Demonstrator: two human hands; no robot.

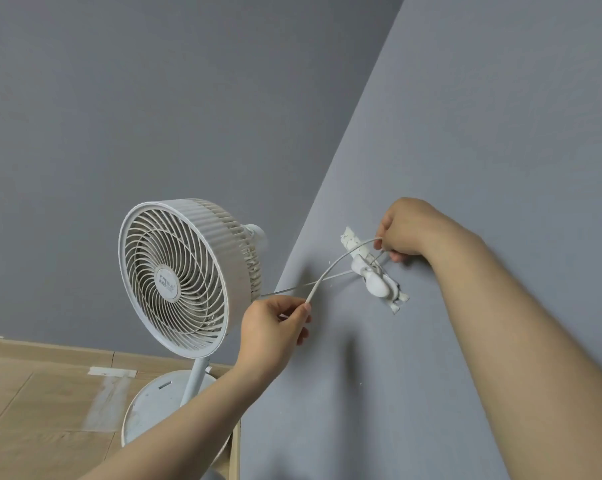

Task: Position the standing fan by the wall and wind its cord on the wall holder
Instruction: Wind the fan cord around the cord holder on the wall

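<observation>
Grey-blue walls met in a corner above a light wood-plank floor. The white standing fan with the round spiral grille sat right in that corner, around 8 o'clock in the view, close to both walls. So the positioning part looked done to me.

Down at 6 o'clock the left hand pinched the thin white cord between thumb and fingertips. From there the cord arced up toward 2 o'clock, past the small white plastic wall holder stuck on a pale strip on the right-hand wall. It ended at the right hand at 3 o'clock, whose curled fingers gripped it just above the holder.

The hands were well apart, with one loop stretched between them. Another run of cord went from the holder back toward the fan. I'd guess the winding was barely started, though I couldn't tell how many wraps were on.
</observation>
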